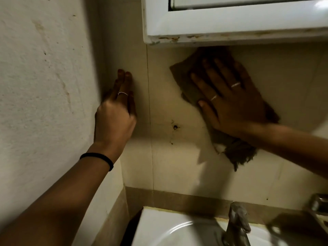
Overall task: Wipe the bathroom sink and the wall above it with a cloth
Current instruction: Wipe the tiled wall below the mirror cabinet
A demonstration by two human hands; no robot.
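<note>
1. The cloth [184,86] is pressed flat on the tiled wall [170,166], just under the cabinet [230,27]; its long axis runs diagonally, upper-left to lower-right, frayed end pointing down.
2. It's pinned under the right hand [229,98], fingers splayed wide, pointing up-left.
3. The left hand [117,110] is kept off the cloth, braced open-palmed w/ fingers together near the corner.
4. The sink [159,226] lies below, well apart.

Left hand [115,114]: fingers straight and together, pointing up, fingertips pressed forward; arm reaching upward from lower left.
Right hand [229,102]: palm flat, fingers spread, thumb lowest; forearm entering from the right.
</note>
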